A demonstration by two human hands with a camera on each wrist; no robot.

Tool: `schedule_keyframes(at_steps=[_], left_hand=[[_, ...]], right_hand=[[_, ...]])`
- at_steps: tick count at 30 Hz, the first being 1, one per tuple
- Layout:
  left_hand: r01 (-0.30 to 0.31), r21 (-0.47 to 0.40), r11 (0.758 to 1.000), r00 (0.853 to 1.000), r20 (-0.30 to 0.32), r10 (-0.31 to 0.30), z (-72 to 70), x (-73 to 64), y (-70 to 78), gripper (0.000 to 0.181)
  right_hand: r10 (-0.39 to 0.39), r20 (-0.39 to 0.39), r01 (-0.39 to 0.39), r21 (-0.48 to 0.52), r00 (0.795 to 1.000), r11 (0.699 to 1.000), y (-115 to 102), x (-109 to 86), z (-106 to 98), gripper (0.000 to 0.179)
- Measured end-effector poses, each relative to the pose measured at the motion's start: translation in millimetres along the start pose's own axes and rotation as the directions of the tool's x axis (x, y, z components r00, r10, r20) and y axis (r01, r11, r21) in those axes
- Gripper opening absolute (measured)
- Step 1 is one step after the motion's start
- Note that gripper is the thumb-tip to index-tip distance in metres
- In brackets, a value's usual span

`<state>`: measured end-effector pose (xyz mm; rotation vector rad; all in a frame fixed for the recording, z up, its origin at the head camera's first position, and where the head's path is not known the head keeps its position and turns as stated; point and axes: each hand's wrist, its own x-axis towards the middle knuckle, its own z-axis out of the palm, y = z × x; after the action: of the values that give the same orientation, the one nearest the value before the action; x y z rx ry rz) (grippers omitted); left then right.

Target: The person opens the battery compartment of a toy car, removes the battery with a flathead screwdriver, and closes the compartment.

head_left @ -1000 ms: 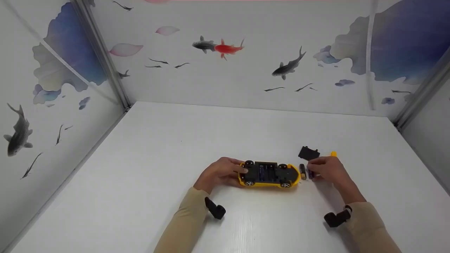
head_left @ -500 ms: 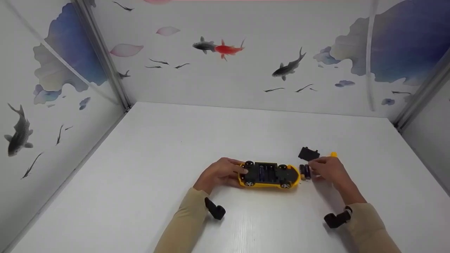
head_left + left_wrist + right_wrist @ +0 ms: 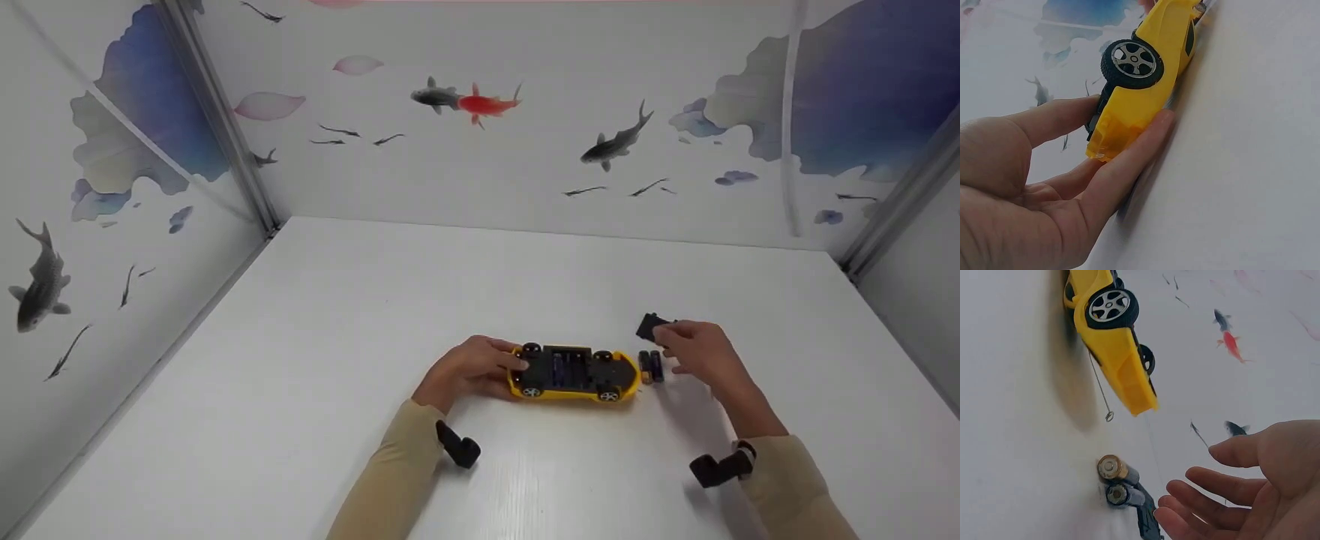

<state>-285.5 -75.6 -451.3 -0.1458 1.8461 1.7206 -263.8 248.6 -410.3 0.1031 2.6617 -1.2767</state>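
Observation:
A yellow toy car lies upside down, its black underside facing up and its battery compartment uncovered. My left hand grips the car's left end, thumb on the underside and fingers along the yellow body. Just past the other end, two batteries lie side by side, an outer battery and an inner battery. My right hand hovers by them with its fingertips overlapping the black battery cover in the head view. The right wrist view shows that hand's fingers loosely spread, holding nothing.
The white tabletop carries all these things. Patterned panels stand along its back and sides. From the car's near end in the right wrist view, a thin wire with a looped tip sticks out.
The right hand brought the outer battery against the inner one, let go of it, and moved up toward the battery cover. A small yellow thing behind that hand is now hidden. The left hand stays put.

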Motion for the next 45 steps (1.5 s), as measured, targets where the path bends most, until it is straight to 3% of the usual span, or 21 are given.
schedule_keyframes(at_steps=[7, 15, 19, 25, 31, 33, 45], left_hand=[[0.001, 0.002, 1.000, 1.000, -0.006, -0.001, 0.1, 0.8, 3.0, 0.052], [0.018, 0.001, 1.000, 0.999, -0.035, -0.018, -0.5, 0.1, 0.4, 0.051], [0.021, 0.010, 1.000, 0.998, -0.054, -0.021, -0.4, 1.4, -1.0, 0.051], [0.032, 0.012, 0.999, 0.998, -0.045, -0.032, -0.1, 2.8, -1.3, 0.051], [0.004, -0.013, 1.000, 1.000, -0.004, -0.004, 0.3, 2.2, -0.3, 0.051], [0.005, -0.013, 1.000, 1.000, -0.001, -0.005, 1.2, 2.0, 0.1, 0.050], [0.003, 0.034, 0.999, 1.000, -0.028, -0.002, 0.1, -0.2, 0.4, 0.049]], right_hand=[[-0.062, -0.019, 0.061, -0.025, 0.998, 0.998, -25, -11.4, 10, 0.053], [-0.198, -0.006, 0.196, -0.109, 0.980, 0.975, -42, -19.5, 35, 0.042], [-0.283, 0.030, 0.284, -0.132, 0.959, 0.950, -44, -17.7, 48, 0.038], [-0.335, 0.104, 0.349, -0.171, 0.936, 0.921, -43, -14.1, 60, 0.043], [-0.453, 0.165, 0.479, -0.175, 0.876, 0.860, -41, -12.5, 67, 0.043], [-0.469, 0.177, 0.497, -0.186, 0.865, 0.848, -41, -12.4, 70, 0.043], [-0.447, 0.189, 0.485, -0.284, 0.874, 0.827, -45, -12.0, 82, 0.047]])
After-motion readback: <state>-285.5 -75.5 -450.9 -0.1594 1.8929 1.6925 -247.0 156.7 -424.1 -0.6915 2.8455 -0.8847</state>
